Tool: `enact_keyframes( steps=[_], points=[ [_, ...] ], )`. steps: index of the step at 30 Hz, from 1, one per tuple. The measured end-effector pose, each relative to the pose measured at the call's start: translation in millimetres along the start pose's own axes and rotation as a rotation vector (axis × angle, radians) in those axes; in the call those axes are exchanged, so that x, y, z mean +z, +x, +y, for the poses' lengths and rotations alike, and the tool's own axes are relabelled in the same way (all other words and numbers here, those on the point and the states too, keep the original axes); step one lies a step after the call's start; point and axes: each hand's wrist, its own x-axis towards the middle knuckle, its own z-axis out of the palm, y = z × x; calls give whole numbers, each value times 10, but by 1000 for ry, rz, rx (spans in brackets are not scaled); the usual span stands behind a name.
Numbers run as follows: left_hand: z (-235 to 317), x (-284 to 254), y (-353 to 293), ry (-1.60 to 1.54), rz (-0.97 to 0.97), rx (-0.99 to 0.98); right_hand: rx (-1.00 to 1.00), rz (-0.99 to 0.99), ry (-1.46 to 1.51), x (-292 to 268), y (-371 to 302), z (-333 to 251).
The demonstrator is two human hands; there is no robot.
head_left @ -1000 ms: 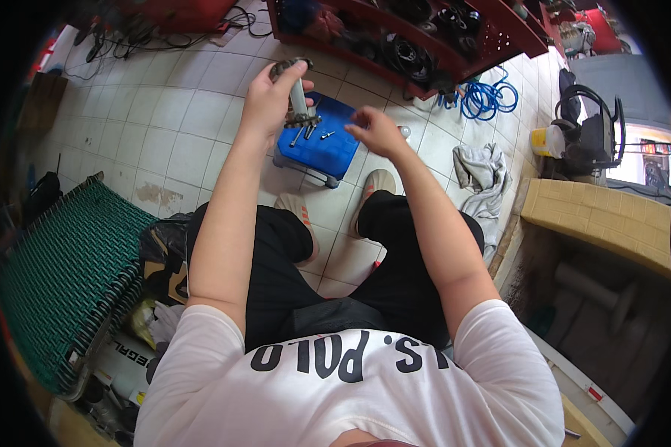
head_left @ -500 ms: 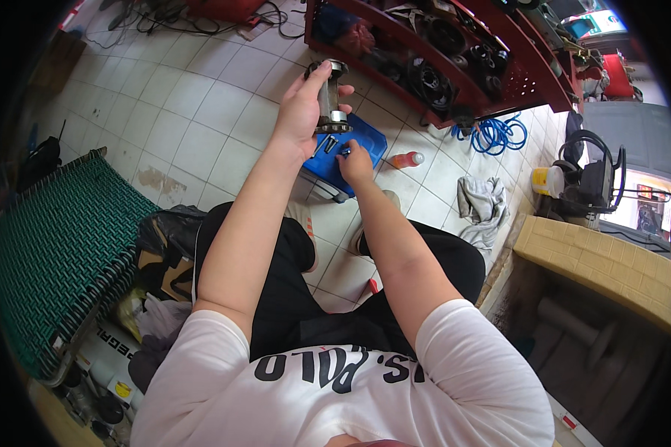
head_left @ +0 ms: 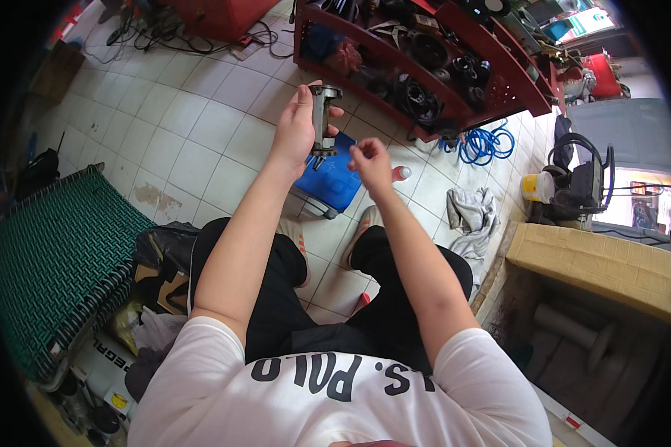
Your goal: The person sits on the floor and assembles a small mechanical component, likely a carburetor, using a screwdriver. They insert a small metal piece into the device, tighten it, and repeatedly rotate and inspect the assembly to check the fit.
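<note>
Held upright in my left hand (head_left: 294, 128) is a spool-shaped metal part (head_left: 321, 121) with wide, round ends. My thumb and fingers wrap around its sides. Just to its right, my right hand (head_left: 373, 162) is raised with thumb and fingertips pinched together; whatever sits in the pinch is too small to make out. Below both hands a blue plastic box (head_left: 332, 186) stands on the floor between my feet. Small metal bolts (head_left: 316, 162) lie on its top, partly hidden by the left hand and the part.
A bottle (head_left: 401, 173) stands right of the box, partly behind my right hand. A red rack (head_left: 455, 112) full of parts is ahead, with a coiled blue hose (head_left: 490, 144) beside it. A grey cloth (head_left: 473, 216) lies right; a green woven lounger (head_left: 67, 253) stands left.
My right hand has lifted off the box top and moved slightly right, fingers pinched. My left hand still holds the metal part, now turned a little. The view has shifted.
</note>
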Motion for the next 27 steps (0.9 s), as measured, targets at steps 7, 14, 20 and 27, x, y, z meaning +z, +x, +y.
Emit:
enact_keyframes(
  steps=[7,14,20,27],
  points=[
    [-204,47,-46,312,1,172,-231,-73,138,-34,-744,-1602],
    [-436,150,-114,712,17,401,-393,43,-139,-144,-762,-1432],
    [-478,279,-180,834,-34,433,-435,59,-289,-188,-715,-1407],
    [-442,272,-200,1004,-30,567,-462,73,-383,-139,-705,-1349]
  ],
)
